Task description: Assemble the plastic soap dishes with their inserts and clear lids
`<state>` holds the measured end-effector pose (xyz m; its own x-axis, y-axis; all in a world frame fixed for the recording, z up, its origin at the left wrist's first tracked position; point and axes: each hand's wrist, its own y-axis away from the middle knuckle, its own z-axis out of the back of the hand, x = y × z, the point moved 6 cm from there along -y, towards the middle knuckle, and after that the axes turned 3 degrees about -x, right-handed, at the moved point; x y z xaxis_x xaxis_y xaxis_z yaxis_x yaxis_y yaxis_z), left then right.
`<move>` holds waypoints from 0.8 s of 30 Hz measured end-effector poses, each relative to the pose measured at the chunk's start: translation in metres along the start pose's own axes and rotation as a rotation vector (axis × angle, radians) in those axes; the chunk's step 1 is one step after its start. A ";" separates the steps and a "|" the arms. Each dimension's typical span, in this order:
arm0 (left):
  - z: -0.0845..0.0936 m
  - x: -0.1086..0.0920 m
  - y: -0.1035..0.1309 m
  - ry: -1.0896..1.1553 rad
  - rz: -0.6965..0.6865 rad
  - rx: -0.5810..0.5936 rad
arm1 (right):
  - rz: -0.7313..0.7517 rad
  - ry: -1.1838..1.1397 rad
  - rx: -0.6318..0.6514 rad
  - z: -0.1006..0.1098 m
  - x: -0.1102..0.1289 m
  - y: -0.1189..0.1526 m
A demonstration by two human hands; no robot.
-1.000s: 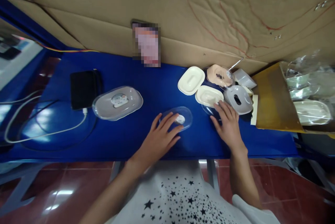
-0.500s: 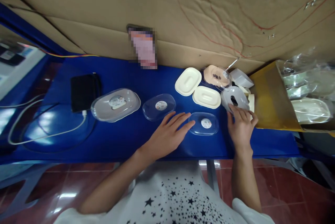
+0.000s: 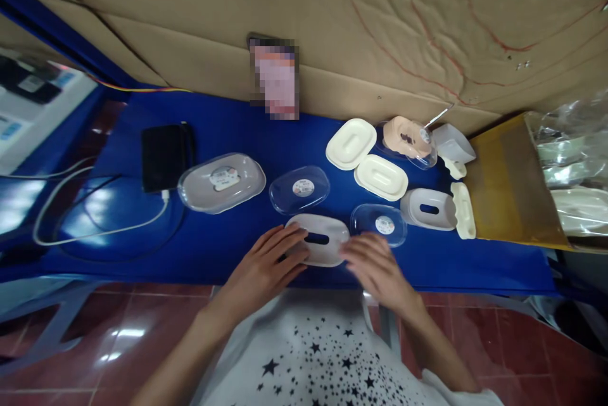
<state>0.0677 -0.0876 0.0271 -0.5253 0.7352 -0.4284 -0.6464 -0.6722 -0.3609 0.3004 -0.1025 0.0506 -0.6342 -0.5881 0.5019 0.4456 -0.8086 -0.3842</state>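
A grey oval plastic dish with a dark slot [image 3: 327,247] lies near the front edge of the blue table, between my hands. My left hand [image 3: 270,260] has its fingers over the dish's left end. At the opposite end, the slightly blurred fingers of my right hand [image 3: 377,266] grip the rim. Just behind are two clear lids with round labels, one to the left [image 3: 285,194] and one to the right [image 3: 365,219]. A second grey slotted piece [image 3: 444,213] lies further right, beside a cream scalloped piece [image 3: 463,209].
Two cream oval trays [image 3: 351,143] and a peach piece with a clear lid [image 3: 399,133] lie at the back. A covered grey dish [image 3: 199,190] and a black device with a white cable [image 3: 164,156] are left. On the right stands a carton [image 3: 517,190] with wrapped pieces.
My right hand has brought a grey slotted dish from the stack on the right to the front middle. My left hand has moved left and down onto it. The view has shifted slightly.
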 end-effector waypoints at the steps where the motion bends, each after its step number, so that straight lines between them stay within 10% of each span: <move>1: 0.002 0.002 0.008 -0.009 0.015 0.001 | -0.031 0.053 -0.002 0.007 -0.016 -0.006; 6: 0.009 0.001 0.032 -0.017 0.112 -0.040 | -0.223 0.508 0.019 0.041 -0.103 -0.039; 10: 0.004 0.003 0.030 0.002 0.217 -0.071 | -0.191 0.589 0.053 0.043 -0.117 -0.051; 17: 0.017 0.012 0.031 0.174 0.303 -0.160 | -0.081 0.525 0.007 0.037 -0.035 -0.026; 24: 0.035 0.014 0.026 0.069 0.317 -0.272 | 0.186 0.349 0.206 -0.029 0.041 0.002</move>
<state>0.0239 -0.0921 0.0412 -0.6305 0.4873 -0.6041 -0.2845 -0.8693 -0.4042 0.2569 -0.1279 0.0474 -0.6912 -0.7102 0.1335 0.6662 -0.6979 -0.2629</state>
